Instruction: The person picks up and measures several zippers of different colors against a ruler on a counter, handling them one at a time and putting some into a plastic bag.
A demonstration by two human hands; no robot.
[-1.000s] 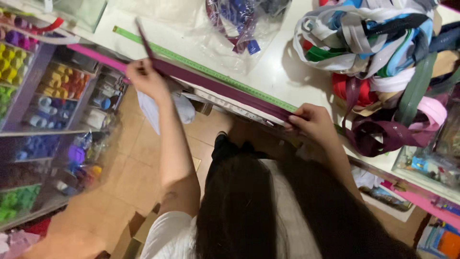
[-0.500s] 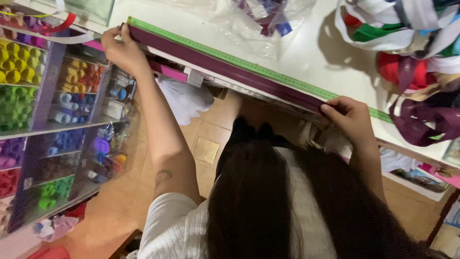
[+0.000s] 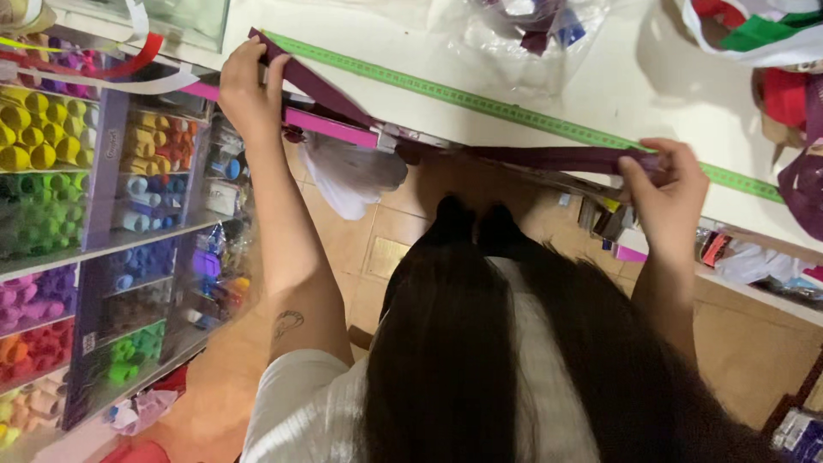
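Note:
A dark maroon ribbon (image 3: 549, 157) is stretched between both hands along the front edge of the white counter (image 3: 531, 69). My left hand (image 3: 250, 86) pinches one end at the counter's left corner, where the ribbon lies folded over. My right hand (image 3: 667, 190) pinches the other end near the counter's front edge. A green measuring tape (image 3: 480, 101) runs flat along the counter just behind the ribbon. My long dark hair hangs in the lower middle of the view and hides part of the floor.
Shelves of coloured thread spools (image 3: 51, 146) stand on the left. A clear plastic bag of ribbons (image 3: 531, 26) lies on the counter at the back. More ribbon rolls (image 3: 771, 51) pile up at the far right. A white bag (image 3: 351, 176) hangs under the counter.
The ribbon has come off the tape's line and sags lower toward the counter's front edge. My left hand's end is now folded over, and my right hand has dropped slightly.

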